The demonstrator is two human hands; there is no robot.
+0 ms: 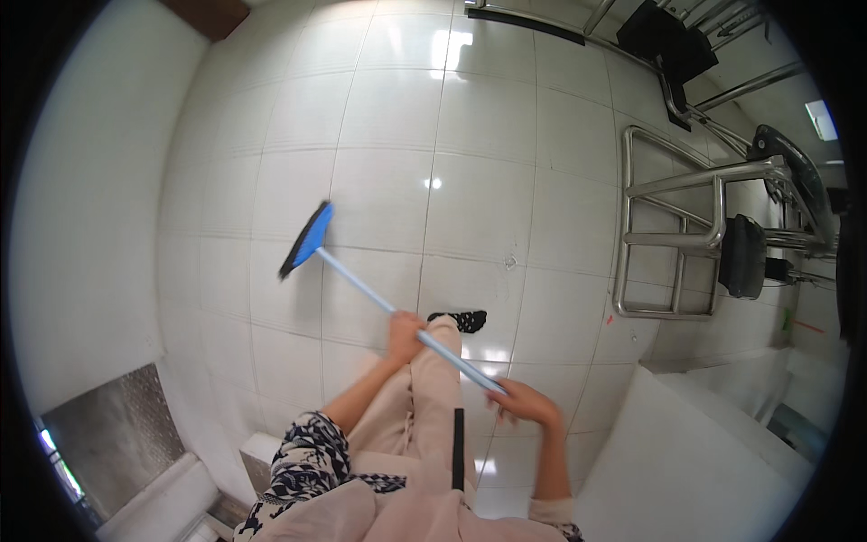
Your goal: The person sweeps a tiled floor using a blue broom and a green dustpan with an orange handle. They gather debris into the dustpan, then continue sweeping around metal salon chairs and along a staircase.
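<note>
A broom with a pale blue handle point(355, 279) slants across the view in front of my legs. Its blue head point(315, 230) with dark bristles is off to the left, over the tiled floor; whether the bristles touch the floor I cannot tell. My left hand point(406, 337) is wrapped around the middle of the handle. At the handle's upper end, to the right, my right hand point(525, 401) grips it, slightly blurred. One foot in a black spotted sock point(467, 320) shows just beyond my left hand.
Exercise machines with a chrome tube frame point(633, 223) and black pads point(743, 257) line the right side. A white wall point(95, 176) runs along the left. A white partition point(677, 433) stands at lower right. A small red scrap point(609, 319) lies on the floor point(474, 210).
</note>
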